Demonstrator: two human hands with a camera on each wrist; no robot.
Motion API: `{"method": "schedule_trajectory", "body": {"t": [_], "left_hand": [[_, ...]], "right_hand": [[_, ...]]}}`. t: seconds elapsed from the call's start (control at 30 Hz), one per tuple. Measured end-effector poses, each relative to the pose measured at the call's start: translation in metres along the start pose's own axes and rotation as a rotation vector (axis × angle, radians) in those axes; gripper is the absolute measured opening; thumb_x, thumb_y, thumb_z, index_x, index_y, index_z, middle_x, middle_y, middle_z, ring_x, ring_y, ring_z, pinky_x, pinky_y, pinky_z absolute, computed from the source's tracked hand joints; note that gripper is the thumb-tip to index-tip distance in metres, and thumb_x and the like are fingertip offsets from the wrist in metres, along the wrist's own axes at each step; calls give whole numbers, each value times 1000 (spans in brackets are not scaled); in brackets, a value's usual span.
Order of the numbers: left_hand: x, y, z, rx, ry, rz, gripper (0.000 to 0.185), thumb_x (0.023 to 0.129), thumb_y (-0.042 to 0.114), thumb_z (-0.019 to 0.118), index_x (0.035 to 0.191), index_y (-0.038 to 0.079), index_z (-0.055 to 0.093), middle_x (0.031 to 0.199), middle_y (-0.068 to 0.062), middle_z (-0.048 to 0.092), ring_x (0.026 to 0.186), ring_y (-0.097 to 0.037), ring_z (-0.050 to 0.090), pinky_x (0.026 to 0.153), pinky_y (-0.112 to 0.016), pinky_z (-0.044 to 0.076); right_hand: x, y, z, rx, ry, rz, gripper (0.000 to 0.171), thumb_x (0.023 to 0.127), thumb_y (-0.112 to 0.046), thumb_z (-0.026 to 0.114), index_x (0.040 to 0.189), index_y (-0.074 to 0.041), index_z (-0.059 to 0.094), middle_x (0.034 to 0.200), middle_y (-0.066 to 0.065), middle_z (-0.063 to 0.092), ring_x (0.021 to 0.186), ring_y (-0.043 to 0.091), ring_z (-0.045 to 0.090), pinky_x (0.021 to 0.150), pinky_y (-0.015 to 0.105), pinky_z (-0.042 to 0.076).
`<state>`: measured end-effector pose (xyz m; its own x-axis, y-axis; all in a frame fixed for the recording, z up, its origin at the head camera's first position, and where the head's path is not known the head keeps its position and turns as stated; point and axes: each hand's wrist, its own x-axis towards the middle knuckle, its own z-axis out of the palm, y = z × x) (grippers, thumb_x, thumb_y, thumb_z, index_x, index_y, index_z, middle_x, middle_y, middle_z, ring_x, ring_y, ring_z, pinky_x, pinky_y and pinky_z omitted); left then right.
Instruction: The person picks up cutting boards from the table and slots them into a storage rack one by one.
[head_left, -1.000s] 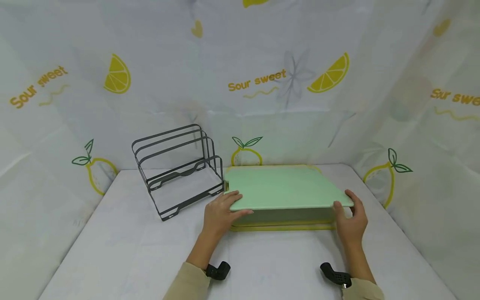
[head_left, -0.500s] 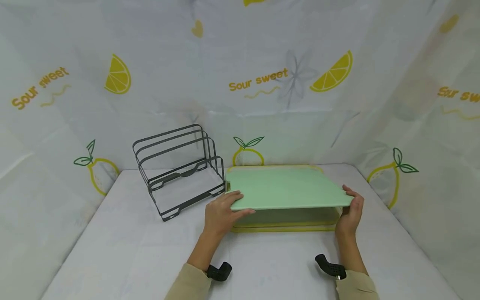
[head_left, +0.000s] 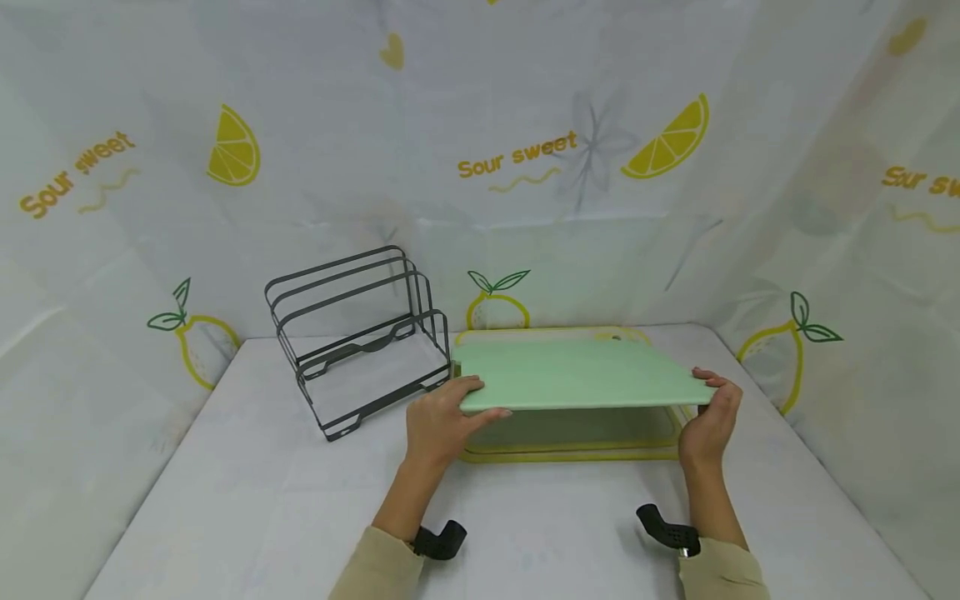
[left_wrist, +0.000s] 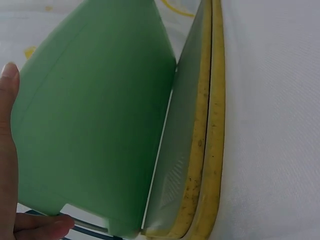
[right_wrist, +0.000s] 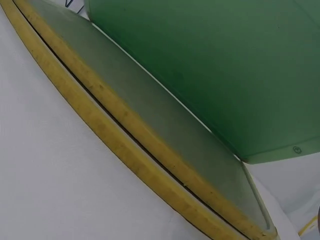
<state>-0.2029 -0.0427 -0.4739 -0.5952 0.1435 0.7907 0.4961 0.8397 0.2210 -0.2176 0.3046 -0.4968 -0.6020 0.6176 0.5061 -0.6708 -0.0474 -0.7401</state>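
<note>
A light green cutting board (head_left: 573, 373) is tilted, its near edge raised above two stacked yellow-edged cutting boards (head_left: 570, 452). My left hand (head_left: 441, 421) grips its near left corner, with the thumb along the near edge and fingers at the left side, by a cutout seen in the left wrist view. At the near right corner, my right hand (head_left: 708, 425) holds the board, fingers over the right edge and the palm below. The right wrist view shows the green underside (right_wrist: 215, 70) meeting the upper yellow-edged board at its far side. There the right hand is almost wholly out of frame.
A black wire rack (head_left: 360, 342) with several upright loops stands left of the boards, close to my left hand. White cloth (head_left: 247, 500) covers the table. A lemon-printed curtain (head_left: 337, 150) rises behind and at both sides.
My right hand has shifted its hold from the near edge to the right edge, its thumb leaving the top. The green board's near edge has risen slightly and its far edge has slid nearer.
</note>
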Motion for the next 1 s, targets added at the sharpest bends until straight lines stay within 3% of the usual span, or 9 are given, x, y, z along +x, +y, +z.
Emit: {"method": "schedule_trajectory", "body": {"t": [0.17, 0.27, 0.37, 0.47, 0.53, 0.63, 0.8, 0.87, 1.0], "left_hand": [[4, 2, -8, -35, -61, -78, 95, 77, 92, 26, 106, 17, 77, 83, -1, 79, 44, -7, 48, 41, -13, 17], [7, 1, -13, -87, -136, -133, 89, 75, 90, 47, 114, 16, 75, 84, -6, 79, 45, -7, 37, 41, -17, 21], [8, -4, -17, -127, -184, -146, 74, 73, 75, 72, 118, 17, 74, 99, -6, 80, 58, -12, 63, 49, -21, 44], [7, -12, -20, -177, -181, -141, 61, 74, 60, 80, 117, 17, 74, 113, -3, 78, 96, -20, 76, 73, -31, 60], [6, -17, -20, -201, -164, -141, 59, 76, 60, 80, 117, 18, 74, 115, -1, 77, 104, -21, 75, 81, -35, 61], [3, -21, -16, -208, -102, -145, 61, 76, 64, 77, 115, 17, 75, 113, -2, 78, 102, -21, 75, 76, -35, 61], [-1, -20, -7, -206, -11, -190, 77, 78, 83, 58, 113, 16, 76, 112, -3, 77, 107, -24, 72, 79, -40, 61], [-1, -20, -5, -261, -45, -206, 82, 83, 86, 46, 115, 16, 74, 120, -5, 74, 117, -26, 67, 90, -46, 59], [-2, -20, -3, -425, -196, -216, 79, 93, 81, 36, 126, 15, 64, 138, -10, 63, 135, -30, 56, 108, -54, 48]], "right_hand": [[2, -3, 1, -53, -15, 6, 27, 112, -25, 29, 97, -17, 49, 105, 2, 62, 110, 14, 58, 90, 18, 46], [3, -7, 4, -111, 13, 22, 27, 112, -23, 28, 96, -18, 49, 103, -1, 63, 107, 11, 58, 89, 16, 45], [5, -12, 6, -238, 56, 41, 28, 112, -24, 27, 94, -24, 48, 100, -7, 63, 105, 6, 58, 88, 14, 43], [5, -17, 9, -343, 76, 55, 28, 112, -25, 25, 93, -28, 46, 100, -12, 62, 103, 2, 56, 87, 15, 40], [4, -20, 10, -375, 74, 66, 28, 112, -27, 25, 93, -30, 45, 100, -13, 61, 102, 2, 56, 86, 16, 39], [3, -26, 12, -377, 70, 80, 27, 112, -28, 25, 93, -28, 45, 101, -11, 60, 100, 3, 56, 86, 16, 40], [2, -32, 13, -394, 54, 100, 27, 112, -29, 24, 94, -28, 44, 103, -9, 59, 97, 4, 55, 84, 16, 41], [3, -34, 13, -395, 50, 112, 27, 112, -30, 23, 95, -27, 44, 104, -9, 59, 96, 4, 55, 83, 17, 41], [7, -36, 12, -378, 64, 146, 27, 112, -33, 26, 94, -26, 45, 104, -9, 58, 94, 4, 55, 82, 19, 41]]}}
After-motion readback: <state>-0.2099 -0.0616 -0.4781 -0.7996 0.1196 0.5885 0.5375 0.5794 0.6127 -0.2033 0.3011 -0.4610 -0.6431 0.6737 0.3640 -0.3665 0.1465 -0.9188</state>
